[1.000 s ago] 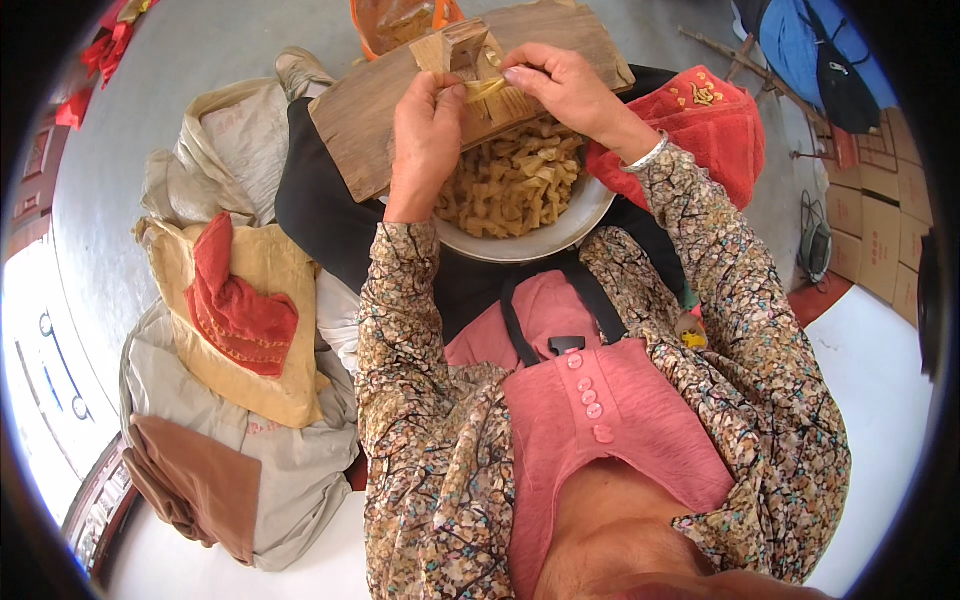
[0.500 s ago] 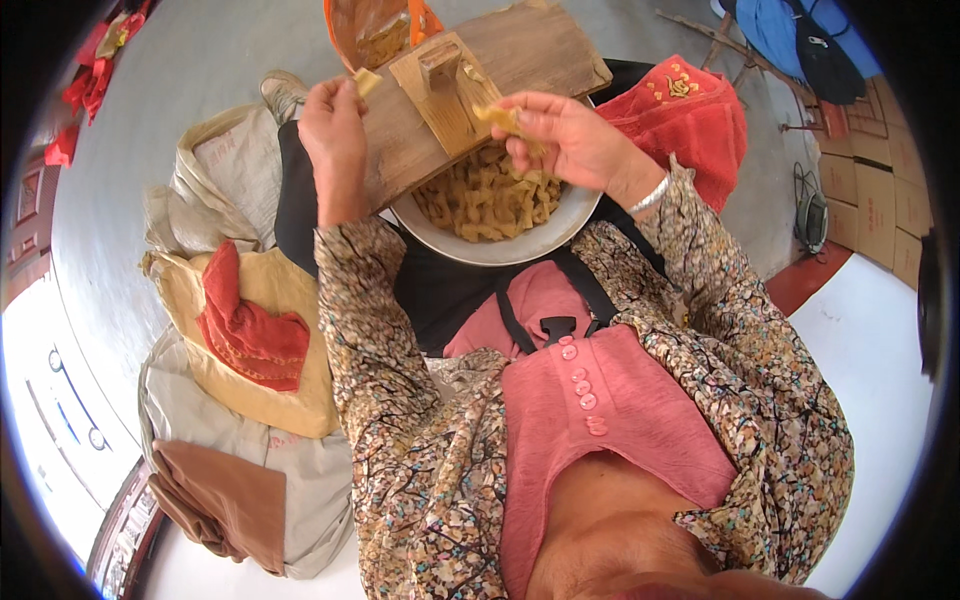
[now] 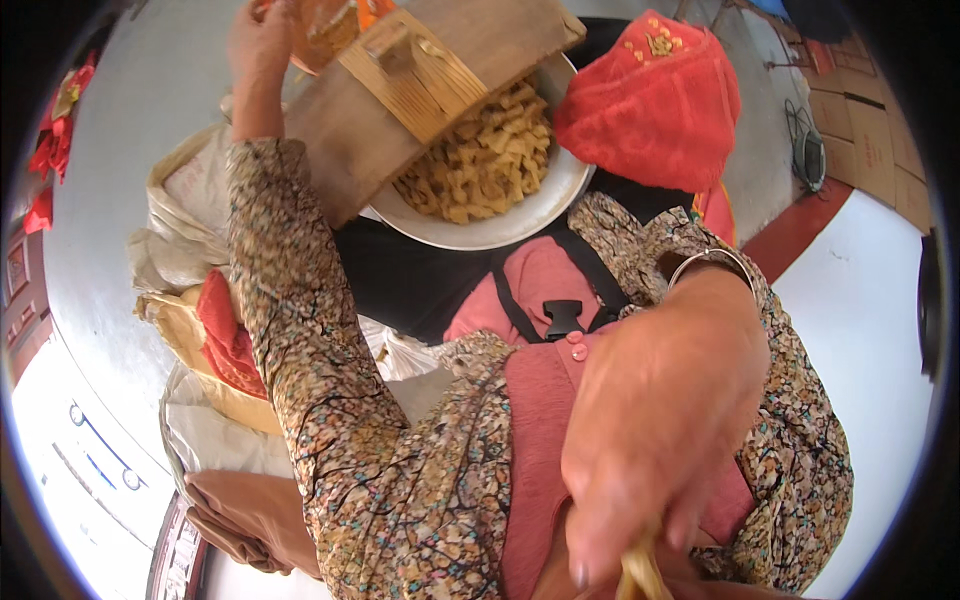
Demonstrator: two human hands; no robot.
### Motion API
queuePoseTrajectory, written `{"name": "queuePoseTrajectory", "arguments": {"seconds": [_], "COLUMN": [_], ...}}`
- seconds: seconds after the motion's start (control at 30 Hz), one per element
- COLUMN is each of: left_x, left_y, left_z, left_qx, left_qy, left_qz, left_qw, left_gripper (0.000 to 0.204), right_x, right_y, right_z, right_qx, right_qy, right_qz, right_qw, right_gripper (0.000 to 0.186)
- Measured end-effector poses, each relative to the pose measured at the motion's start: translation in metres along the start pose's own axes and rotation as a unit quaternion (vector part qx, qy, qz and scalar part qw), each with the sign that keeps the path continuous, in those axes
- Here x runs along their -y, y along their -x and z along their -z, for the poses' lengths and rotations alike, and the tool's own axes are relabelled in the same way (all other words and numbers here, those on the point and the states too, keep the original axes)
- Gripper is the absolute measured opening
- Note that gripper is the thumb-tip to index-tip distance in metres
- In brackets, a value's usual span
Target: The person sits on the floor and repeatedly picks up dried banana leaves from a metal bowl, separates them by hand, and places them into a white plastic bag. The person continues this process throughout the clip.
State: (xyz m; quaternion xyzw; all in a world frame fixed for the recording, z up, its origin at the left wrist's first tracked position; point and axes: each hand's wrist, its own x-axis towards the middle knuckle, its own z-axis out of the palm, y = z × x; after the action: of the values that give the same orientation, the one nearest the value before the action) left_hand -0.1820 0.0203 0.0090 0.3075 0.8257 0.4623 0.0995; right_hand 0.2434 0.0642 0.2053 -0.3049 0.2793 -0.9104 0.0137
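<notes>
Close to the camera, my right hand pinches a yellowish, twisted strip that looks like dried food. My left hand is raised at the upper left, beside an orange bag; its fingers are blurred and partly cut off by the frame's edge, so its grip cannot be made out. A metal basin on my lap holds many brownish-yellow pieces. Across it, tilted, lies a wooden board with a lighter wooden block fixed on top.
A red cloth lies to the basin's right. Pale sacks and a smaller red cloth are on my left, with brown fabric below. Cardboard boxes stand at the far right.
My right hand has come from above the basin toward the camera with a yellowish strip. My left hand has moved up and left to the orange bag. The view has shifted slightly.
</notes>
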Motion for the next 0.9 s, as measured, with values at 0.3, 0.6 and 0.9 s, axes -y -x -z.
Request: {"name": "queuePoseTrajectory", "arguments": {"seconds": [0.3, 0.6, 0.9], "left_x": [-0.146, -0.093, -0.012], "left_y": [0.258, 0.306, 0.246], "left_z": [-0.015, -0.125, -0.213], "left_qx": [-0.012, 0.167, 0.243], "left_qy": [0.038, -0.112, -0.152], "left_qz": [-0.072, -0.078, 0.205], "left_qw": [0.997, 0.977, 0.936], "left_gripper": [0.018, 0.037, 0.054], "right_x": [0.005, -0.015, -0.042], "right_y": [0.031, 0.071, 0.127], "right_z": [0.005, 0.048, 0.135], "right_qx": [0.059, -0.122, -0.178], "right_qy": [0.226, 0.68, 0.745], "right_qz": [-0.007, -0.087, -0.172], "right_qw": [0.972, 0.718, 0.62], "right_gripper": [0.015, 0.027, 0.027]}}
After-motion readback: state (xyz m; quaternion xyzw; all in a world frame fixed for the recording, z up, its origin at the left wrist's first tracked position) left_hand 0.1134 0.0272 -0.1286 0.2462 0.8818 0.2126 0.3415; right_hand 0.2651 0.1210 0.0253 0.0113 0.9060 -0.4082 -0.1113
